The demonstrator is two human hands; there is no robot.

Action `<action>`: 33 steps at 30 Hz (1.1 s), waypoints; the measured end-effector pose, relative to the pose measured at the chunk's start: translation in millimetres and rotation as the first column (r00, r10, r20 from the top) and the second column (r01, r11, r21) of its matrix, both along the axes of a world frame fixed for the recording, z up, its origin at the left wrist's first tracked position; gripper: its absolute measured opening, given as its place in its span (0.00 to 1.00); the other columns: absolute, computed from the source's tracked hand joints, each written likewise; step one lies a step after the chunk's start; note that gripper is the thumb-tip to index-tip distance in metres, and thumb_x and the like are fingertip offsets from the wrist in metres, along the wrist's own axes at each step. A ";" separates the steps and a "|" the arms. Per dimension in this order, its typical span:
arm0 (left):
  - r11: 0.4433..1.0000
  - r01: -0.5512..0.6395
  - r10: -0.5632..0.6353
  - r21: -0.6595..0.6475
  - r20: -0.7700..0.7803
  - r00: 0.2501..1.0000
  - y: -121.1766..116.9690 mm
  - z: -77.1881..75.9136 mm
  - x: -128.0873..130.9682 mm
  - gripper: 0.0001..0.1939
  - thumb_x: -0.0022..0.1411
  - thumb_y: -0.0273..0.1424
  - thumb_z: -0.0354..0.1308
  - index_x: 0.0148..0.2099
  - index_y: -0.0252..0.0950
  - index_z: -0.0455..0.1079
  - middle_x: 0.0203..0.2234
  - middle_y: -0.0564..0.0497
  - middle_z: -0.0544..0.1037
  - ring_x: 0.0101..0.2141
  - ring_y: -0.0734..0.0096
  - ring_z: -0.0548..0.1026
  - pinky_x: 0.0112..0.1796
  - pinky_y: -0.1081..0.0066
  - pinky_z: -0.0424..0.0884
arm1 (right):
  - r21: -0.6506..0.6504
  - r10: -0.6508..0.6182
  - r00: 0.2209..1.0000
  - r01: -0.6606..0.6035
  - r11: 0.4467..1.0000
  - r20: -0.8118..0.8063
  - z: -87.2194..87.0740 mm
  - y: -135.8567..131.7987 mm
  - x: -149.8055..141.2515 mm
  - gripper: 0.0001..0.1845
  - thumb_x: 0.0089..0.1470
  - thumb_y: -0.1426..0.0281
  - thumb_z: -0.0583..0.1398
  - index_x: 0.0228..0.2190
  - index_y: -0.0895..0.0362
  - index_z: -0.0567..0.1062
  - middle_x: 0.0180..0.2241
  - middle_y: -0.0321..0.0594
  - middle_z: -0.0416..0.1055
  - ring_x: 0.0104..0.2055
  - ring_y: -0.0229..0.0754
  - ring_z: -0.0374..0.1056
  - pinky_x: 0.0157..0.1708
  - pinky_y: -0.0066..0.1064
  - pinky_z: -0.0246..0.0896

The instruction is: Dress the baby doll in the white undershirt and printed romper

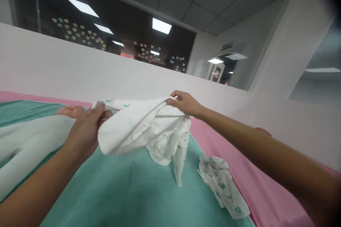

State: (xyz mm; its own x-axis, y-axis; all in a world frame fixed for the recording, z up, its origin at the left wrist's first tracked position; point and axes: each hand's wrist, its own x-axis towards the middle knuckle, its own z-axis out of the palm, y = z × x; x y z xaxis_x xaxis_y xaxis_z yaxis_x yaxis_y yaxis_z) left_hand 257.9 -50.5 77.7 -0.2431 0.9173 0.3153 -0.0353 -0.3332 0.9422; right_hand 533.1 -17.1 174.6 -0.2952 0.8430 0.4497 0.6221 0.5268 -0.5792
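A white baby garment [149,124] with small teal prints hangs in the air, held up between my two hands. My left hand [93,122] pinches its left end, the fingers partly behind the cloth. My right hand [185,103] grips the upper right edge between thumb and fingers. A narrow sleeve or leg [181,156] dangles from the right side, above the green sheet [128,191]. The cloth is twisted, so its full shape cannot be made out.
A folded white cloth with teal prints [221,184] lies at the right, near the pink covering [261,184]. Leftward lies a white, clothing-like shape [34,134] with a peach-coloured part [70,111], partly behind my left hand. A low white wall [80,70] runs behind, windows above.
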 end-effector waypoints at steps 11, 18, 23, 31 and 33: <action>0.939 0.118 0.076 0.322 -0.532 0.844 -40.2 77.9 47.8 0.22 0.52 0.42 0.58 0.49 0.42 0.64 0.40 0.52 0.73 0.39 0.65 0.72 0.36 0.68 0.70 | -0.085 0.374 0.885 -0.410 0.908 -0.279 22.7 -23.6 -63.0 0.11 0.45 0.61 0.62 0.26 0.56 0.70 0.23 0.32 0.65 0.24 0.33 0.60 0.24 0.25 0.56; 0.926 0.003 0.238 0.376 -0.592 0.770 -45.9 88.1 37.6 0.12 0.57 0.42 0.50 0.35 0.39 0.65 0.30 0.55 0.72 0.31 0.69 0.69 0.31 0.70 0.65 | -0.366 0.378 0.797 -0.566 0.738 -0.470 -48.6 -39.3 -63.5 0.15 0.49 0.58 0.59 0.34 0.56 0.71 0.34 0.38 0.70 0.35 0.39 0.66 0.39 0.32 0.60; 0.939 -0.021 0.252 0.342 -0.648 0.719 -49.4 102.3 18.5 0.11 0.57 0.41 0.50 0.35 0.39 0.64 0.30 0.54 0.71 0.31 0.69 0.68 0.31 0.71 0.64 | -0.256 0.222 0.950 -0.275 0.927 -0.219 -66.1 -31.7 -51.9 0.10 0.46 0.65 0.58 0.33 0.56 0.70 0.31 0.35 0.68 0.34 0.40 0.64 0.33 0.30 0.58; 0.990 0.109 0.014 0.088 -0.834 0.552 -58.9 113.9 23.3 0.24 0.48 0.42 0.57 0.48 0.42 0.62 0.37 0.51 0.73 0.34 0.65 0.71 0.31 0.70 0.64 | 0.085 0.153 0.982 -0.143 0.986 -0.115 1.7 -47.9 -45.0 0.10 0.50 0.64 0.52 0.29 0.55 0.70 0.31 0.33 0.69 0.34 0.38 0.63 0.33 0.28 0.56; 0.981 0.183 -0.038 0.067 -0.855 0.518 -56.5 109.6 42.5 0.26 0.49 0.43 0.57 0.50 0.42 0.61 0.37 0.51 0.73 0.33 0.64 0.71 0.30 0.70 0.64 | 0.131 0.177 0.980 -0.164 0.978 -0.092 6.7 -56.3 -53.1 0.09 0.50 0.66 0.51 0.28 0.55 0.70 0.31 0.33 0.69 0.33 0.38 0.63 0.32 0.27 0.55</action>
State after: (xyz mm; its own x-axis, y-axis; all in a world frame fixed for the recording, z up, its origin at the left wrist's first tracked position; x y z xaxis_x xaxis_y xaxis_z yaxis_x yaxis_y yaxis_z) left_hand 300.3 -107.0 187.3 0.3050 0.8487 0.4320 0.7082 -0.5055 0.4929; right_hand 480.1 -73.5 181.3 -0.3765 0.7209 0.5818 0.4577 0.6908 -0.5598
